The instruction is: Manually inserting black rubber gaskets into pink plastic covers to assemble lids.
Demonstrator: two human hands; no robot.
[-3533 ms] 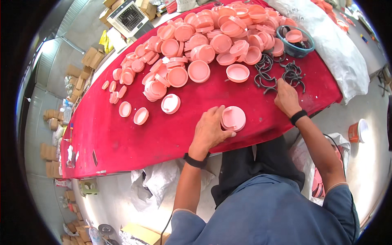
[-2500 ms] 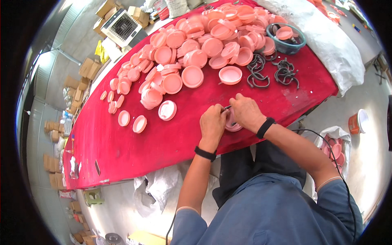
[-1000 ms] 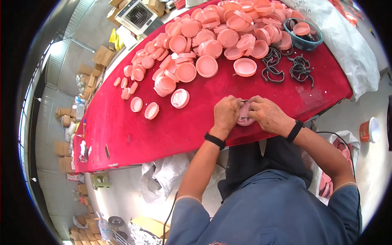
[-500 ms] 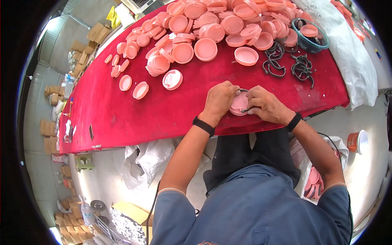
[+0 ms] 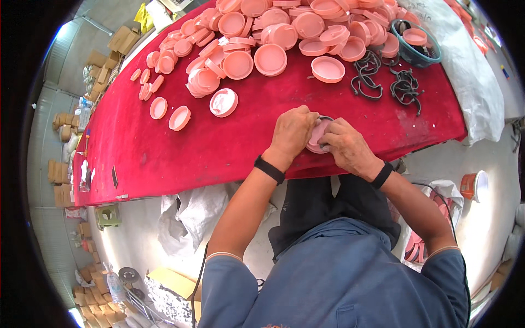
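Observation:
Near the front edge of the table, both my hands work on a round, shallow pink plastic lid (image 5: 316,143). My left hand (image 5: 293,131) grips its left side with bent fingers, the thumb hidden. A thin dark rubber strip (image 5: 326,118) shows along the lid's far rim, between the two hands. My right hand (image 5: 348,143) is closed at the lid's right side, its fingertips pinching the strip against the inner rim; most of the strip is covered by my fingers. Beyond my hands lie tangled dark rubber strips (image 5: 406,92) and another tangle (image 5: 367,76).
A big heap of pink lids (image 5: 270,60) covers the far side of the red cloth (image 5: 219,158). A blue-green basket (image 5: 418,54) with a lid and dark pieces stands far right, beside white sheeting (image 5: 470,82). On the floor are a white sack (image 5: 188,218) and a bucket (image 5: 474,186).
My right fingers have shifted up and left over the lid, and the strip end seen below them earlier is covered. The view has turned slightly, moving the heap left and up.

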